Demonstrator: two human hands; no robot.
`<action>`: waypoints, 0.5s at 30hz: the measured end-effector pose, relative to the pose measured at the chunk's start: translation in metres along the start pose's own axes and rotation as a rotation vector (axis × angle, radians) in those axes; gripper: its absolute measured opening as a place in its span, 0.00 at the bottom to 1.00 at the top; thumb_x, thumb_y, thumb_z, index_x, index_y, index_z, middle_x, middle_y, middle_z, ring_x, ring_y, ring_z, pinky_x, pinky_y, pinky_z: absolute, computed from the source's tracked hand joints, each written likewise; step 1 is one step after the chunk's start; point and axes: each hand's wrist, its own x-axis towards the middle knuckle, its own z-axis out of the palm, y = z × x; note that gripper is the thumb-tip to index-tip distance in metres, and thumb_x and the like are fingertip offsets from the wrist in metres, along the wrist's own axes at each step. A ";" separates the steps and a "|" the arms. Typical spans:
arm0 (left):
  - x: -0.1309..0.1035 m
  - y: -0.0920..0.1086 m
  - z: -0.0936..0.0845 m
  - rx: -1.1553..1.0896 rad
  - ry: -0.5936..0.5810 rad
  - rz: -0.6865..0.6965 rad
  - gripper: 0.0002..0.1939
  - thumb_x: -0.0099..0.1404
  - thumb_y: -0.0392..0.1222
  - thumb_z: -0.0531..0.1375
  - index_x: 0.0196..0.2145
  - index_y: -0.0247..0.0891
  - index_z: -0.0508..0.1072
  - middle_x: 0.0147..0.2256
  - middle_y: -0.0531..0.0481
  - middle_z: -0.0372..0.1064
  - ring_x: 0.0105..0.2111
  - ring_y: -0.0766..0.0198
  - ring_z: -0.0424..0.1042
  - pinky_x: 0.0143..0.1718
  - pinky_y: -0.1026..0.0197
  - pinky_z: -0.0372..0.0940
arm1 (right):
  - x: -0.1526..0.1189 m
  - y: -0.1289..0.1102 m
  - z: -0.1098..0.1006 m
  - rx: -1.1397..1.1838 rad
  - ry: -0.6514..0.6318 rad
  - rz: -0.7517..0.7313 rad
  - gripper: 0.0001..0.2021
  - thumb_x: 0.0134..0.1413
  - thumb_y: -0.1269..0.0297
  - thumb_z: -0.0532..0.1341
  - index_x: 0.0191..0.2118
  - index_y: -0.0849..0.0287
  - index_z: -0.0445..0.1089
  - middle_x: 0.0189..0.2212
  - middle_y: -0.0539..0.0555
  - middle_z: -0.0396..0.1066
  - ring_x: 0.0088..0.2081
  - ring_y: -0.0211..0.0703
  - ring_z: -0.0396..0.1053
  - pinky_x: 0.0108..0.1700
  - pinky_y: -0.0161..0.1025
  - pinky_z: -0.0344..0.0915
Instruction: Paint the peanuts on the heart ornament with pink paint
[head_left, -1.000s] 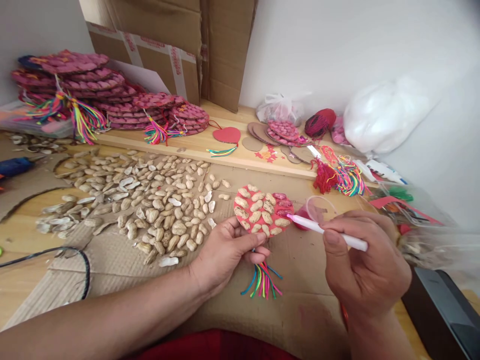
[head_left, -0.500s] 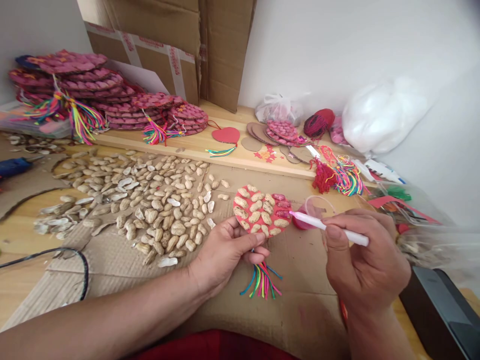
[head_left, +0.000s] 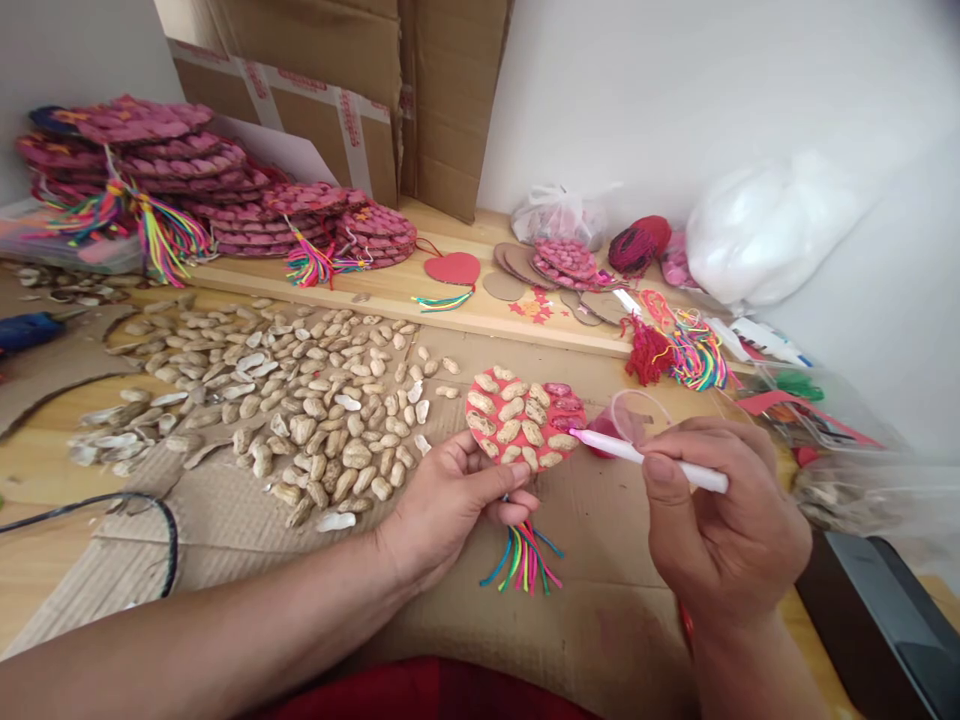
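My left hand point(head_left: 469, 487) pinches the lower edge of a red heart-shaped card point(head_left: 499, 413) covered with glued peanut shells. Several shells at its upper right are coloured pink; the others are plain tan. A multicoloured string tassel point(head_left: 525, 560) hangs below the card. My right hand point(head_left: 724, 510) grips a white pen-like brush point(head_left: 652, 460), its pink tip touching or very near a plain shell at the card's right side. Behind the brush stands a small clear cup of pink paint point(head_left: 607, 440), partly hidden.
Loose peanuts point(head_left: 330, 400) spread over the cardboard sheet at left, beside a black cable point(head_left: 174, 540). Finished pink pieces point(head_left: 150, 150) are stacked at the back left. A red heart point(head_left: 451, 268) and tassels point(head_left: 694, 350) lie farther back. A dark device point(head_left: 862, 610) sits at right.
My right hand has shifted slightly left and down, moving the brush tip from a pink shell to the plain shell below it. My left hand holds the card nearly still.
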 end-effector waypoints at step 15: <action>0.000 0.000 -0.003 0.009 -0.026 0.006 0.12 0.60 0.34 0.70 0.40 0.32 0.74 0.30 0.50 0.75 0.25 0.69 0.77 0.25 0.73 0.73 | 0.000 0.002 0.000 0.070 0.013 0.028 0.06 0.55 0.74 0.64 0.38 0.58 0.72 0.31 0.52 0.73 0.37 0.44 0.69 0.43 0.47 0.64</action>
